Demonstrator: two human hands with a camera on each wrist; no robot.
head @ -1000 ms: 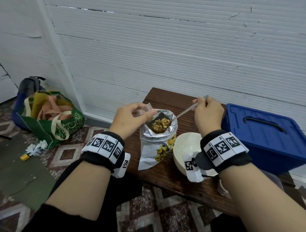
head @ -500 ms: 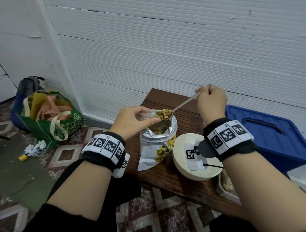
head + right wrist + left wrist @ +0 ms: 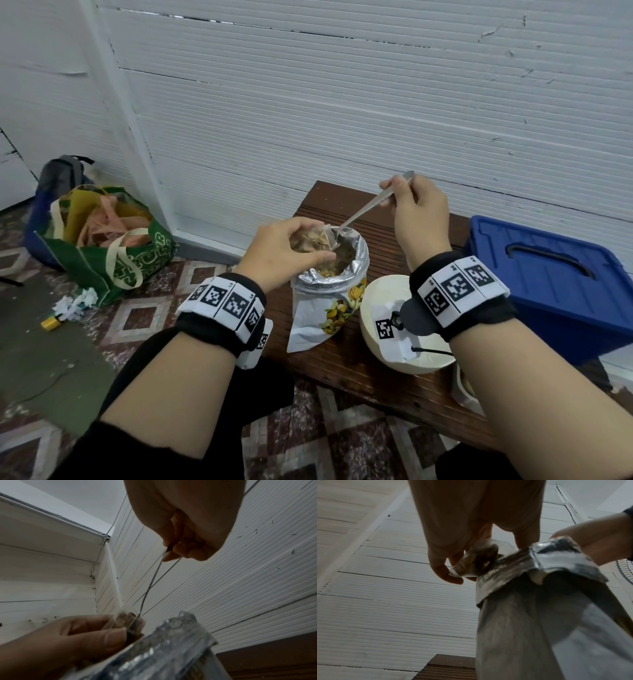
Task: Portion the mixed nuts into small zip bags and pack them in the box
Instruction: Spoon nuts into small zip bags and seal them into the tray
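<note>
Over the mouth of the foil nut pouch point(image 3: 329, 284), which stands upright on the dark wooden bench point(image 3: 376, 370), the left hand point(image 3: 281, 250) holds a small clear zip bag point(image 3: 310, 240) with its opening turned toward the spoon. Its thumb and fingertips are curled in and pinch the bag's rim; from the left wrist view the fingers point(image 3: 443, 566) close round the crumpled plastic just above the pouch's folded silver lip. Nuts already show through the clear plastic. The left forearm comes in low from the near left, wrist bent a little so the palm faces down and to the right.

On the other side the right hand point(image 3: 419, 214) is raised higher and further back, its fingers curled round the upper end of the metal spoon point(image 3: 368, 205). The handle slants down and to the left, and the bowl of the spoon sits at the zip bag's opening, right at the pouch's far rim. In the right wrist view the thin handle runs from the closed fingers point(image 3: 193, 550) down to the bag held by the other hand. The right wrist is cocked upward, the forearm reaching in from the near right.

Just right of the pouch stands a pale round bowl point(image 3: 376, 308), partly hidden by the right wrist strap. Beyond it lies the blue plastic box point(image 3: 555, 291) with its lid on. On the tiled floor to the left sits a green shopping bag point(image 3: 113, 250)
</note>
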